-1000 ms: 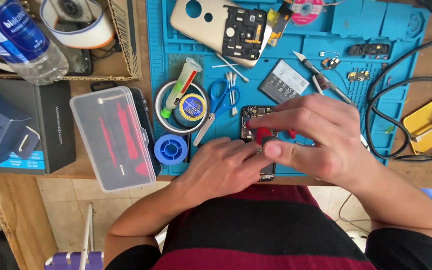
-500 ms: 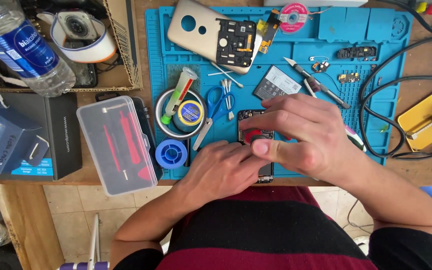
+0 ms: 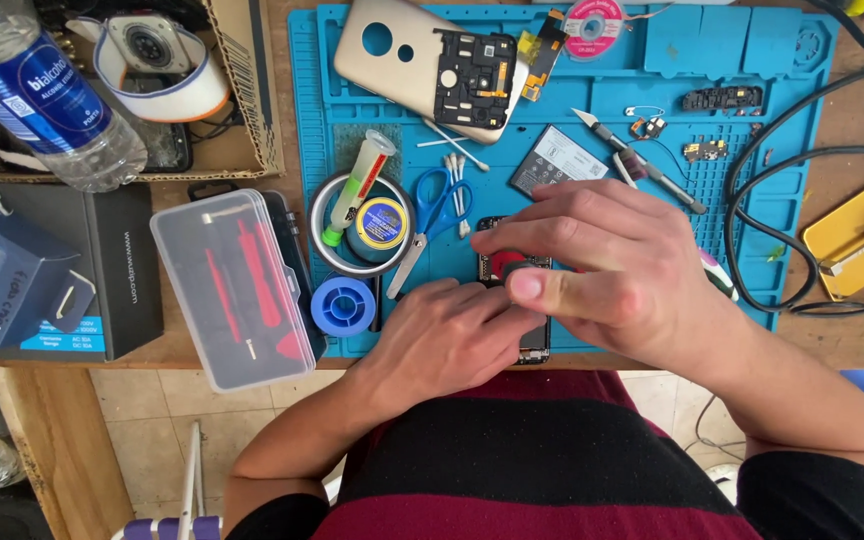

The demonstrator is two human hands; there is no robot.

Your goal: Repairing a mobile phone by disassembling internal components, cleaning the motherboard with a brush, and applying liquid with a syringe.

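Lying at the near edge of the blue mat (image 3: 752,60), the opened phone body (image 3: 518,268) is mostly hidden under both hands. The left hand (image 3: 452,335) presses flat on it, grip closed down; the right hand (image 3: 612,265) pinches a small red piece (image 3: 508,264). A slip could, I judge, push the phone off the surface, or nudge the scissors (image 3: 430,205) just beside it.

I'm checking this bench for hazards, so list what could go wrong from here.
1. The opened phone lies at the near edge of the blue mat, under the left hand and right hand; a push might slide it off the table.
2. Small loose parts lie on the mat behind the right hand; a sweep could scatter them.
3. Black cables loop near the right wrist and might snag.
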